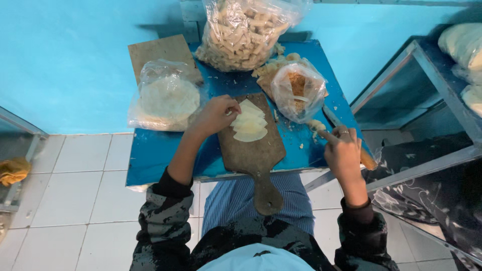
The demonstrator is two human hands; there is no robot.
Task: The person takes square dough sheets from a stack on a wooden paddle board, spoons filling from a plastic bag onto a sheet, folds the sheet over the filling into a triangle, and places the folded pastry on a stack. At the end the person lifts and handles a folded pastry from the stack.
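On a small blue table [160,150] lies a dark wooden paddle board [253,150] with its handle pointing toward me. A short stack of pale, half-round dough wrappers [249,123] sits on its far end. My left hand [215,115] rests on the left edge of that stack, fingertips pinching a wrapper. Over the table's right edge, my right hand [343,149] is closed around a wooden-handled knife [369,160], with a pale lump of filling [316,125] just beyond its fingers.
A clear bag of round wrappers [165,98] lies at the left and a big bag of rolled pieces [246,32] at the back. An open bag of brown filling [298,90] is at the right. A metal rack [427,70] stands close to the right.
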